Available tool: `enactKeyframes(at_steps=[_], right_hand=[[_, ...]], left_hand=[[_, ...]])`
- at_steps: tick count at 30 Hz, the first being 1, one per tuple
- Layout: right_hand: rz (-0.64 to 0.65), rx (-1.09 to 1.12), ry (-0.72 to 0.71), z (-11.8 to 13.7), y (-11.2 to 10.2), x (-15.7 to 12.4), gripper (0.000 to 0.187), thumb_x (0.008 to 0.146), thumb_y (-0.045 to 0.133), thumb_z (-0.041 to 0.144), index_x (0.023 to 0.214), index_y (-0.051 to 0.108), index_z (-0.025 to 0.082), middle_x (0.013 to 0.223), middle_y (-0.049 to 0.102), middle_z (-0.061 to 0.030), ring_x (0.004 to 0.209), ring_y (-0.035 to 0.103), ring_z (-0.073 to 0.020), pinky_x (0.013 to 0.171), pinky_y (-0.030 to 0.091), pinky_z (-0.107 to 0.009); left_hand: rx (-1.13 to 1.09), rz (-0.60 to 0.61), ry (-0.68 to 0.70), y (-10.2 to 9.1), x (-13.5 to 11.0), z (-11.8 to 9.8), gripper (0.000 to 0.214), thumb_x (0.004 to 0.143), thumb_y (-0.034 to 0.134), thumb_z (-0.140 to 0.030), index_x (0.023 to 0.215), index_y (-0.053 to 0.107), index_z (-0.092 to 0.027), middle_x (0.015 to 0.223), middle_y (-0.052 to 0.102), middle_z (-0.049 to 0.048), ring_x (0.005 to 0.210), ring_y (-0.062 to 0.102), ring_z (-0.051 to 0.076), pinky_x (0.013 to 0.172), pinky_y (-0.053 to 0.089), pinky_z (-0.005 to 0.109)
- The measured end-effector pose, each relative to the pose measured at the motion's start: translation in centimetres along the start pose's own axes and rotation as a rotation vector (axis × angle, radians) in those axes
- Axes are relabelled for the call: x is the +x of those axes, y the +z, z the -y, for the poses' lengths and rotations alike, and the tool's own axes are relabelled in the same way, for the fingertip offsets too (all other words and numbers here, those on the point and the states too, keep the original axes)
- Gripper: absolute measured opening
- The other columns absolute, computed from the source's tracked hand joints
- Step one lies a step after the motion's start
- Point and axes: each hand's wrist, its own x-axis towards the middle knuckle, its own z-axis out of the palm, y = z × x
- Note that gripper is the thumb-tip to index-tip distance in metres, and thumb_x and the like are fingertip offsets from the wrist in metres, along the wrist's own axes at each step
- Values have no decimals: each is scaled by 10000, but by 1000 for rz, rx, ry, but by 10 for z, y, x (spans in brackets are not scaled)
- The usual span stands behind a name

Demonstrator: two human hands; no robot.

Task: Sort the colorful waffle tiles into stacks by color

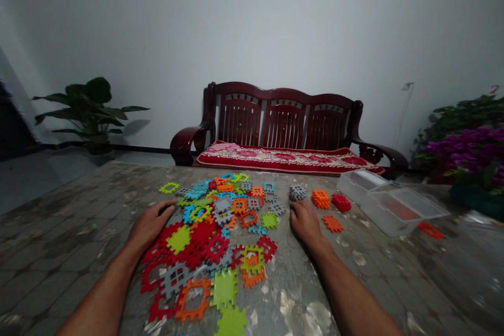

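Note:
My left hand (151, 223) rests at the left edge of a loose pile of toothed plastic building tiles, thumb and forefinger apart, with nothing visible between them. Red tiles (199, 249) lie just right of it, a lime-green solid tile (179, 240) on top. My right hand (306, 220) is on the table right of the pile, fingers curled, right up against the near side of a stack of grey tiles (297, 192). Whether those fingers grip anything is hidden. Beside that stack sit a stack of orange tiles (321, 199) and a stack of red tiles (341, 201); an orange tile (333, 223) lies nearer.
A clear plastic box (388, 226) with an opened lid stands at the right, an orange piece (430, 230) beside it. Clear plastic wrapping (472, 268) lies farther right. Beyond the patterned table (59, 231) are a wooden bench (283, 115) and potted plants.

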Motion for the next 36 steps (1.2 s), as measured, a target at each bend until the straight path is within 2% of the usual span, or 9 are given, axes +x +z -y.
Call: enactKeyframes(at_steps=[7,12,19,28,31,33,36], right_hand=[[-6,92,-134,14,4,-6,397,1002,569,228,1371,705,175,1384,719,-122,1298,622,-247,1144,431,-344],[55,59,-168,21,5,-7,349,1014,596,260,1328,740,211,1426,703,-112,1321,611,-252,1143,420,-346],[36,-6,-91,19,-2,-10,302,972,572,191,1204,766,189,1256,755,-116,1211,645,-254,1068,432,-318],[23,-2,-2,13,-10,-16,476,843,487,-2,1183,764,183,1280,760,-99,1235,638,-245,1060,419,-296],[0,7,-5,13,-10,-16,427,916,497,64,1243,745,181,1288,756,-106,1237,636,-247,1078,411,-302],[3,0,-24,14,-9,-17,355,988,524,181,1277,731,183,1321,744,-113,1257,626,-262,1093,407,-324],[23,-27,-43,16,-6,-18,351,1028,552,295,1324,711,194,1399,711,-118,1317,600,-282,1113,399,-357]], left_hand=[[-16,15,-8,-2,-1,-2,490,867,513,-472,1159,832,-242,1226,828,93,1135,758,309,988,580,390],[-23,-3,-7,-2,-1,-4,451,861,532,-458,1113,841,-247,1212,830,99,1128,760,309,994,582,391],[-28,-10,-12,-1,-1,-2,440,852,548,-457,1110,842,-256,1207,833,87,1110,763,312,971,588,390],[-5,-2,6,-1,0,-3,443,866,536,-454,1110,841,-245,1201,832,98,1102,763,315,969,591,394],[2,-18,4,-1,0,-3,415,862,549,-447,1091,843,-263,1152,843,79,1052,771,302,923,603,372],[2,-21,11,0,0,-2,417,864,549,-452,1094,841,-263,1152,842,79,1058,769,301,926,602,370],[5,-3,11,0,0,0,448,873,532,-466,1127,836,-255,1192,832,95,1102,762,310,956,593,384]])
